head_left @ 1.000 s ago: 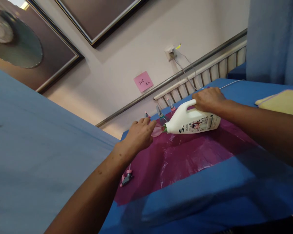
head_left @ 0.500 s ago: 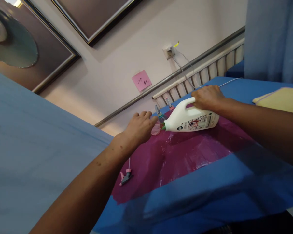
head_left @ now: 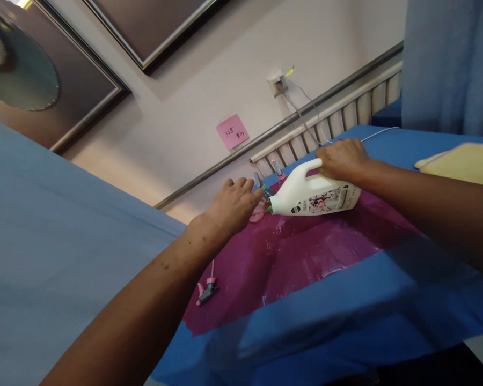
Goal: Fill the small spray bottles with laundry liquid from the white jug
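My right hand (head_left: 342,158) is wrapped round the handle of a white detergent jug (head_left: 326,198) with a printed flowered label. The jug is tipped on its side, its mouth with a green spout (head_left: 269,206) pointing left. Just below my left hand (head_left: 235,201) shows a see-through pink bottle (head_left: 257,215), right at the spout. My left fingers are curled at the top of this bottle; their tips are partly hidden. A grey and pink spray trigger (head_left: 207,291) with its tube lies loose on the magenta plastic sheet (head_left: 306,257).
Two more spray bottles, one with a teal collar (head_left: 261,183) and one with a pink collar (head_left: 279,169), stand behind the jug. The blue-covered table (head_left: 326,321) also holds a yellow cloth (head_left: 462,163) at right. A white cable (head_left: 380,134) runs across its back, near the radiator (head_left: 346,115).
The view has shifted very slightly. Both hands and the tipped jug keep nearly the same place; my left fingers have risen a little.
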Tool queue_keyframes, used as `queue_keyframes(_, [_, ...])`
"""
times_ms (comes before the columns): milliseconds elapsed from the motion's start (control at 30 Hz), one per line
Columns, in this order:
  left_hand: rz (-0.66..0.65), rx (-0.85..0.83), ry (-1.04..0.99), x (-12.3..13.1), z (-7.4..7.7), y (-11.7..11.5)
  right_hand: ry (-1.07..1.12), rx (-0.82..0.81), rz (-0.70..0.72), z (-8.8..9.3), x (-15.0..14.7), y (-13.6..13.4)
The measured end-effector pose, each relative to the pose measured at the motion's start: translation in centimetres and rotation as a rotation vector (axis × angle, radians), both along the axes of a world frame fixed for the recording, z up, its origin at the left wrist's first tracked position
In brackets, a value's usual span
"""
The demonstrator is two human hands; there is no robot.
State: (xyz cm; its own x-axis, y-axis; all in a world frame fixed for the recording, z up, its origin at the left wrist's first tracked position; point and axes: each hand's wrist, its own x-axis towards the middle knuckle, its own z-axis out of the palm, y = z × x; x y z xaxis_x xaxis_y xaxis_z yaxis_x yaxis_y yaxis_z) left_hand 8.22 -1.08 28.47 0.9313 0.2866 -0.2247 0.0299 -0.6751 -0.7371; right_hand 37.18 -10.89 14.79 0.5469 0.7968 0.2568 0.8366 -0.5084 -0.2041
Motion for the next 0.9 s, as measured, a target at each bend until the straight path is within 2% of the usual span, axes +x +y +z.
queue_keyframes(267, [0.024,-0.015,-0.039,-0.1,0.2,-0.4,-0.005,-0.017,0.006,0.8,-0.6,-1.1])
queue_keyframes(433, [0.106,-0.115,-0.191,-1.7,-0.2,1.1,0.020,-0.015,-0.035,0.5,0.1,-1.6])
queue_keyframes(533, [0.141,-0.215,-0.333,-3.0,-1.1,2.4,0.033,-0.003,-0.049,0.2,0.6,-1.9])
queue_keyframes(600, [0.143,-0.329,-0.444,-3.9,-2.1,3.2,0.037,-0.003,-0.055,0.0,0.9,-2.2])
queue_keyframes(700, [0.146,-0.574,-0.654,-5.1,-4.7,4.2,0.059,0.005,-0.093,-0.5,1.3,-2.6])
queue_keyframes(900, [0.216,-1.015,-1.191,-5.7,-11.9,4.8,0.217,0.101,-0.248,-2.0,3.2,-3.6])
